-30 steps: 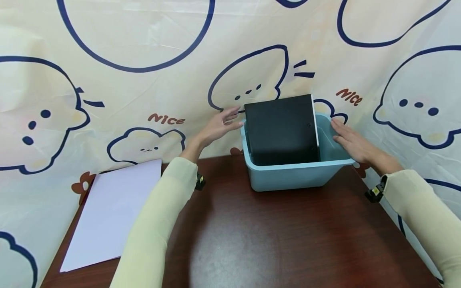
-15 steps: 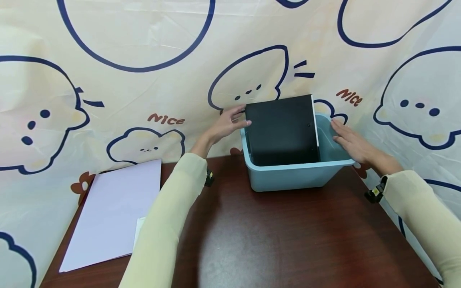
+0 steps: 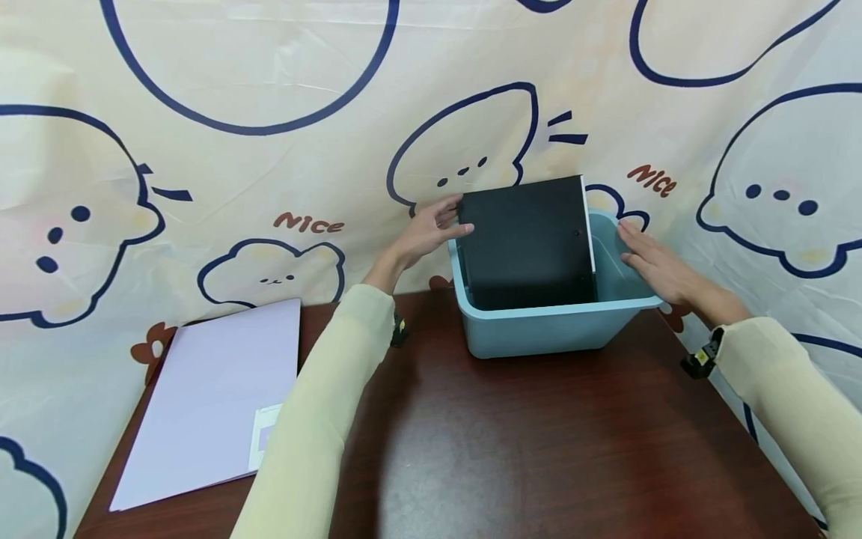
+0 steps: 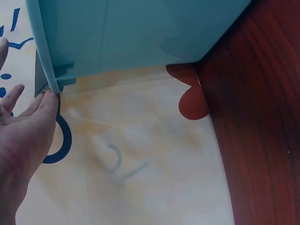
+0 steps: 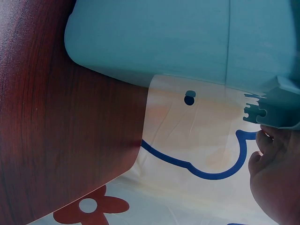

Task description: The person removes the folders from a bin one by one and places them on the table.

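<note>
A light blue plastic bin (image 3: 539, 333) stands on the table near the wall. Leaning upright inside it is a black folder-like board (image 3: 525, 247) with a thin pale right edge, its lower part hidden by the bin's front wall. My left hand (image 3: 426, 233) is at the bin's left end, its thumb overlapping the board's left edge. In the left wrist view, fingertips of my left hand (image 4: 30, 126) meet the bin's rim (image 4: 44, 51). My right hand (image 3: 653, 262) rests with extended fingers on the bin's right rim; the right wrist view shows its fingertips under the handle area (image 5: 276, 115).
A pale lavender folder (image 3: 209, 397) with a label pocket (image 3: 264, 434) lies on the table's left side, partly behind my left sleeve (image 3: 323, 419). The dark wooden table (image 3: 539, 442) meets a cartoon-printed cloth wall (image 3: 269, 172) behind and at the sides.
My left hand has moved right and reached the board's left edge, uncovering the lavender folder's label pocket. The bin, the board and my right hand stay in place.
</note>
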Motion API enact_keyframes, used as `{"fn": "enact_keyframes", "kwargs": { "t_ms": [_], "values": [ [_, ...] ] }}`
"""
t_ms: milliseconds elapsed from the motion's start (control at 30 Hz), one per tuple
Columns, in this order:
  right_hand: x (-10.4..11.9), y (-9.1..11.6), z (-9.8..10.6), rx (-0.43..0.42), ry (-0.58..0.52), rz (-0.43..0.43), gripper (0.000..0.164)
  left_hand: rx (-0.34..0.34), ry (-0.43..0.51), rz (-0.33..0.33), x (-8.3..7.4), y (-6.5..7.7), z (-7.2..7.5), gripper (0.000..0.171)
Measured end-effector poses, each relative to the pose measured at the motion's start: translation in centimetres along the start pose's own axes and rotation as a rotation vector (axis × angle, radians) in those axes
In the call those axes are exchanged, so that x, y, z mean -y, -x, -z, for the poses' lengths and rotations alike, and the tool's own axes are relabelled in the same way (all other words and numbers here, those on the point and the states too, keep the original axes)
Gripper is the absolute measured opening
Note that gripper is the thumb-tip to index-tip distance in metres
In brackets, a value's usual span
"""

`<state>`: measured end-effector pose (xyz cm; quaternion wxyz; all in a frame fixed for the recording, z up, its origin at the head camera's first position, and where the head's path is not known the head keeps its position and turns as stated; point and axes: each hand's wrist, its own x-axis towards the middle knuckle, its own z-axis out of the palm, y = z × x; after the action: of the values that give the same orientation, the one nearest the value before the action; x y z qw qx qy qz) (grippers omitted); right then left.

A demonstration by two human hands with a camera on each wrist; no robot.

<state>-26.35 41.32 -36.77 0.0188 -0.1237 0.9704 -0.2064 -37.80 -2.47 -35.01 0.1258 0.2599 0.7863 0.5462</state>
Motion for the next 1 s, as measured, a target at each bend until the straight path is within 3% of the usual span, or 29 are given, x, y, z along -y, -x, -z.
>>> {"fn": "enact_keyframes", "kwargs": {
  "t_ms": [433,667,1000],
  "values": [
    [0.1,0.0,0.3,-0.004,-0.01,0.009,0.065,0.002,0.057,-0.092,-0.5,-0.4,-1.2,0.084],
    [0.1,-0.1,0.3,0.004,-0.004,0.014,0.065,0.028,0.079,-0.079,-0.9,-0.4,-2.2,0.085],
    [0.0,-0.2,0.2,-0.003,-0.007,0.016,0.065,0.073,0.027,-0.098,-1.6,-0.6,-3.1,0.087]
  ]
}}
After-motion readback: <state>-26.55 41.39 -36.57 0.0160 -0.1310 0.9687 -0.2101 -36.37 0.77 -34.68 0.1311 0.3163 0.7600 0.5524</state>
